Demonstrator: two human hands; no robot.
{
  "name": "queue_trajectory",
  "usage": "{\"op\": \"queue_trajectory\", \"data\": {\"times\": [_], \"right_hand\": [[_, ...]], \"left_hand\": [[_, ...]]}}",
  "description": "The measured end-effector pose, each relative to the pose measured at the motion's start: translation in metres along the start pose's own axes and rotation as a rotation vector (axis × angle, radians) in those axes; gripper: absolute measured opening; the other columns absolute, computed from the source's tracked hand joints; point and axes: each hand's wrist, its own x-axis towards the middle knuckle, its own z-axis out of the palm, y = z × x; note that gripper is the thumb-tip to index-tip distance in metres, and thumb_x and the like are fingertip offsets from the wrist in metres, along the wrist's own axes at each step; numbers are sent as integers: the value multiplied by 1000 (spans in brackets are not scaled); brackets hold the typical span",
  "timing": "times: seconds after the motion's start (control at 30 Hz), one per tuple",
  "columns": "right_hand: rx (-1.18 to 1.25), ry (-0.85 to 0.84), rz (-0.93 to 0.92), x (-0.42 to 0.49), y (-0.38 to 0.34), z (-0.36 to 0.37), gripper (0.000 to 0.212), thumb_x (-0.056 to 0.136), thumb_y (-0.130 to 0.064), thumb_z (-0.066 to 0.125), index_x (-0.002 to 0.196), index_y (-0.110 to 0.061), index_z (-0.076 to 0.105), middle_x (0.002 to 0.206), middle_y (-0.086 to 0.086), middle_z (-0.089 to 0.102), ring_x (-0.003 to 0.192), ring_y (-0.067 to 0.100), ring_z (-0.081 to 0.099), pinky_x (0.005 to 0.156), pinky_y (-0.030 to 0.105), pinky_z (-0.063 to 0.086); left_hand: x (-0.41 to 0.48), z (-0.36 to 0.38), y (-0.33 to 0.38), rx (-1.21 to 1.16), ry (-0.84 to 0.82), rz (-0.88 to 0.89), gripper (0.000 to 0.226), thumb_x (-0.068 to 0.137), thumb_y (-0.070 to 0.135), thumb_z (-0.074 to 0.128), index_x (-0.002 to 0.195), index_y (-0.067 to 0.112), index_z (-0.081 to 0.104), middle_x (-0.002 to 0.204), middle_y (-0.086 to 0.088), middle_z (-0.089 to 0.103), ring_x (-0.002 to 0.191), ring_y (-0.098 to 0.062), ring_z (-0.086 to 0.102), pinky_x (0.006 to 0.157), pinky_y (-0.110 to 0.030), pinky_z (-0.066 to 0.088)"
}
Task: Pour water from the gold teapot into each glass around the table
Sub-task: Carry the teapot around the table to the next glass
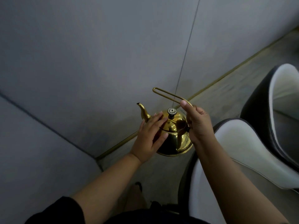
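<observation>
Head view: gripping the wire handle [169,93] of the gold teapot [175,138] with the right hand [198,125], fingers curled, thumb on top, just right of the lid knob [172,111]. Laying the left hand [149,137] flat, fingers straight, against the lid left of that knob, beside the spout [143,112]. Hanging upright between both hands, lid on, contents hidden.

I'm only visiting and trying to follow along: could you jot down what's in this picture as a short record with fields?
teapot: gold, upright, lid on
spout: points away, to the left
handle: thin wire loop, raised
right hand: grips the handle
left hand: fingers straight, resting on the teapot's side
chairs: two, white seats, at the right
glasses: none in view
</observation>
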Motion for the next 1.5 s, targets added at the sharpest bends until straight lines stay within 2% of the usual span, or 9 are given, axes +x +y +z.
{"op": "queue_trajectory", "data": {"times": [0.1, 0.27, 0.4, 0.57, 0.87, 1.0, 1.13, 1.3, 1.5], "right_hand": [[8, 65, -22, 30, -1, -9, 38, 83, -11, 68, 53, -17, 45, 35, -12, 44, 38, -2, 46, 57, 22, 44], [50, 151, -57, 78, -10, -23, 36, 72, -18, 73, 50, -17, 44, 36, -10, 45, 38, 0, 45, 62, 25, 43], [93, 194, -90, 117, -16, -38, 32, 66, -19, 80, 51, -16, 52, 46, -6, 58, 46, 6, 59, 54, 23, 51], [52, 329, -129, 161, -18, -47, 28, 63, -22, 81, 55, -15, 55, 51, -4, 61, 50, 9, 62, 53, 23, 52], [123, 544, -214, 210, -37, -65, 58, 39, -47, 91, 62, -11, 52, 54, -5, 64, 52, 8, 63, 54, 23, 53], [145, 602, -225, 231, -47, -88, 46, 45, -40, 90, 54, -15, 52, 54, -3, 61, 52, 10, 60, 58, 28, 52], [161, 630, -248, 253, -63, -113, 56, 39, -43, 92, 55, -13, 48, 52, -1, 60, 48, 10, 60, 53, 24, 52], [171, 685, -273, 290, -81, -150, 42, 67, -18, 80, 52, -14, 41, 41, -9, 50, 41, 5, 52, 53, 23, 49], [168, 716, -253, 351, -103, -195, 35, 60, -25, 82, 52, -15, 49, 47, -5, 55, 47, 8, 57, 55, 23, 51]], "left_hand": [[35, 7, -11, -2, -77, 33, 55, 93, 59, 24, 141, 33, 28, 152, 12, 20, 143, -7, 14, 113, -59, 12], [97, 25, -29, -9, -233, 122, 58, 92, 62, 22, 144, 37, 17, 156, 11, 11, 144, -4, 5, 115, -48, -6], [148, 38, -41, -25, -333, 202, 59, 92, 61, 22, 145, 38, 12, 157, 13, 5, 144, -5, 2, 115, -38, -14], [211, 50, -59, -47, -461, 288, 60, 91, 63, 20, 145, 37, 12, 157, 12, 4, 144, -4, 0, 115, -41, -13], [312, 72, -58, -66, -695, 465, 61, 88, 65, 22, 143, 39, 14, 156, 15, 2, 142, 2, -8, 114, -37, -17], [348, 98, -53, -104, -729, 533, 60, 88, 67, 20, 142, 40, 18, 155, 17, 5, 143, -1, -6, 114, -38, -16], [383, 129, -42, -140, -744, 581, 58, 90, 64, 24, 141, 37, 23, 155, 16, 13, 144, -2, 1, 115, -39, -13], [428, 164, -28, -176, -764, 607, 55, 91, 63, 26, 140, 38, 25, 154, 16, 17, 143, 0, 5, 115, -42, -10], [500, 210, -19, -164, -812, 655, 55, 90, 64, 25, 140, 41, 22, 154, 15, 15, 143, 0, 5, 115, -42, -9]]}}
